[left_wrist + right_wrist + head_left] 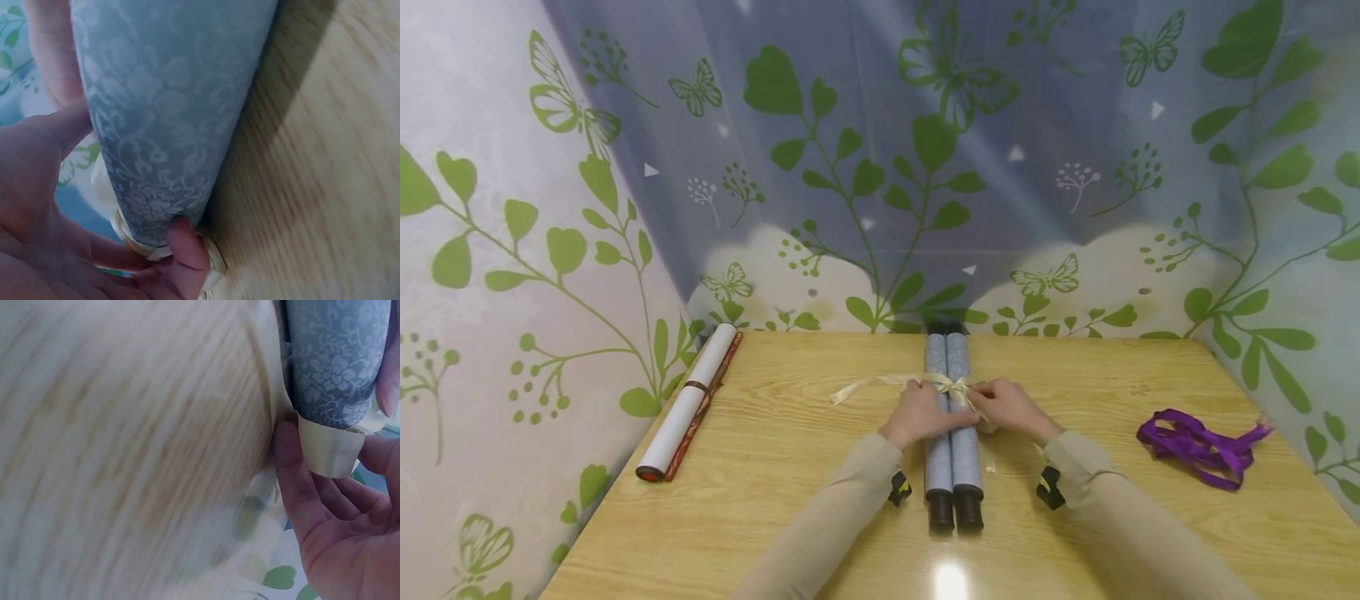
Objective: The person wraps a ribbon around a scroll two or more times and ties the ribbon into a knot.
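Note:
Two rolled scrolls (938, 462) with pale blue floral cloth and dark end knobs lie side by side, lengthwise on the table. A cream ribbon (867, 382) is wrapped around them, with a knot or bow on top and one tail lying left. My left hand (917, 417) grips the scrolls, its thumb across them; in the left wrist view its fingers curl by the ribbon at the patterned roll (169, 94). On the right side, my right hand (1013, 410) pinches the ribbon; the right wrist view shows the ribbon band (331, 451) against its fingers, with the exact pinch partly hidden.
A white rolled scroll (691, 393) with a red edge and dark tie lies along the wooden table's (790, 433) left side. A loose heap of purple ribbon (1187, 435) lies at the right. A leaf-patterned curtain (880, 208) hangs behind the far edge.

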`<act>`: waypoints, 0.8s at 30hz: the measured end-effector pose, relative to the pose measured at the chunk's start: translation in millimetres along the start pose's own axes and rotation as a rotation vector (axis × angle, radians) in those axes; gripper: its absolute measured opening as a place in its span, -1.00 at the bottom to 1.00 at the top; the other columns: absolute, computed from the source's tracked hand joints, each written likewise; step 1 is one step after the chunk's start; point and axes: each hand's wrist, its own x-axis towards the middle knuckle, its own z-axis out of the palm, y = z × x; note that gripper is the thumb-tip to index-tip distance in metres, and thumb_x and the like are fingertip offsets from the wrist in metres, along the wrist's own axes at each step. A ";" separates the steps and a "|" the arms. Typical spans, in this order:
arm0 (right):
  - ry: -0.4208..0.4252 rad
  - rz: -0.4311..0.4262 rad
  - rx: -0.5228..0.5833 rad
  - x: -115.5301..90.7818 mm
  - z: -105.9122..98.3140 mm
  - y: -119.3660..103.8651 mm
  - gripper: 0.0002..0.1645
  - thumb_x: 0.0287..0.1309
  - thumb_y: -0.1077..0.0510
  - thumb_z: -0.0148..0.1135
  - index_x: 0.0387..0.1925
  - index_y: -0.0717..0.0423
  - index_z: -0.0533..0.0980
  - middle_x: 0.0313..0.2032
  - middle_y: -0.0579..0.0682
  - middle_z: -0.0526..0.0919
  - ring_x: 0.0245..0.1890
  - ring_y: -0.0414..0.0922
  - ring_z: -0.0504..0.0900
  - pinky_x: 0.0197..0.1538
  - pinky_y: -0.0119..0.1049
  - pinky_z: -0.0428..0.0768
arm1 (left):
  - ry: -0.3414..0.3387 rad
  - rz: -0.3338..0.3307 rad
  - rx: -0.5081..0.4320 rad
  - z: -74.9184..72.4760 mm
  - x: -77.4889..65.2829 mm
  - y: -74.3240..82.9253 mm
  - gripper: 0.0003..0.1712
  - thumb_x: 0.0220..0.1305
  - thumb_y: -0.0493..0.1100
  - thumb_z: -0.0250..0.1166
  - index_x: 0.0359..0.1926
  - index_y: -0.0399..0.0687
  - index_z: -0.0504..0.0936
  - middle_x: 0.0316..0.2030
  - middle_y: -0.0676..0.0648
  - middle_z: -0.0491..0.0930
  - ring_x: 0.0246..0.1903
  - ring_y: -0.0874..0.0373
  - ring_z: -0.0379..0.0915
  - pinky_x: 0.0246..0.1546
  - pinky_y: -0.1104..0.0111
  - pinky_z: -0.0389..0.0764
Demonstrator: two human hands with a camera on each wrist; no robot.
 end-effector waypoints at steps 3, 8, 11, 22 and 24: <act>-0.002 0.022 0.027 0.2 1.8 -1.2 -0.56 0.45 0.03 0.01 0.00 0.29 0.63 -0.22 0.15 0.73 -0.49 -0.18 0.48 -0.36 -0.32 0.45 | -0.007 -0.024 0.052 1.1 0.0 2.5 0.32 -0.02 0.55 0.27 0.33 -0.53 0.24 0.28 -0.49 0.27 0.15 -0.24 0.43 0.09 0.08 0.56; -0.003 0.060 0.066 0.0 3.1 -4.2 -0.57 0.45 0.02 0.02 -0.04 0.26 0.65 -0.37 0.06 0.69 -0.52 -0.17 0.45 -0.40 -0.32 0.43 | -0.033 -0.050 0.086 0.2 0.7 3.5 0.36 -0.02 0.58 0.24 0.38 -0.51 0.17 0.33 -0.49 0.22 0.16 -0.25 0.45 0.08 0.10 0.57; 0.006 0.055 0.066 0.5 4.1 -6.8 -0.58 0.44 0.03 0.03 -0.06 0.26 0.66 -0.38 0.04 0.69 -0.50 -0.18 0.46 -0.40 -0.33 0.45 | -0.051 -0.062 0.078 -0.4 1.2 2.7 0.38 -0.04 0.59 0.23 0.39 -0.50 0.15 0.35 -0.48 0.21 0.17 -0.27 0.43 0.09 0.08 0.56; 0.034 0.061 0.102 2.5 12.4 -19.5 -0.63 0.39 0.08 0.08 -0.26 0.25 0.69 -0.55 -0.06 0.58 -0.58 -0.21 0.41 -0.46 -0.36 0.39 | -0.100 -0.118 0.149 -4.7 2.7 0.7 0.54 -0.15 0.67 0.21 0.44 -0.50 -0.01 0.36 -0.44 0.19 0.12 -0.20 0.46 -0.02 0.14 0.60; 0.037 0.073 0.106 2.9 14.9 -21.6 -0.64 0.38 0.08 0.09 -0.24 0.26 0.69 -0.54 -0.05 0.60 -0.57 -0.21 0.42 -0.46 -0.36 0.39 | -0.112 -0.127 0.176 -5.7 3.0 0.8 0.54 -0.14 0.67 0.20 0.45 -0.49 -0.03 0.37 -0.44 0.19 0.13 -0.21 0.46 -0.02 0.14 0.60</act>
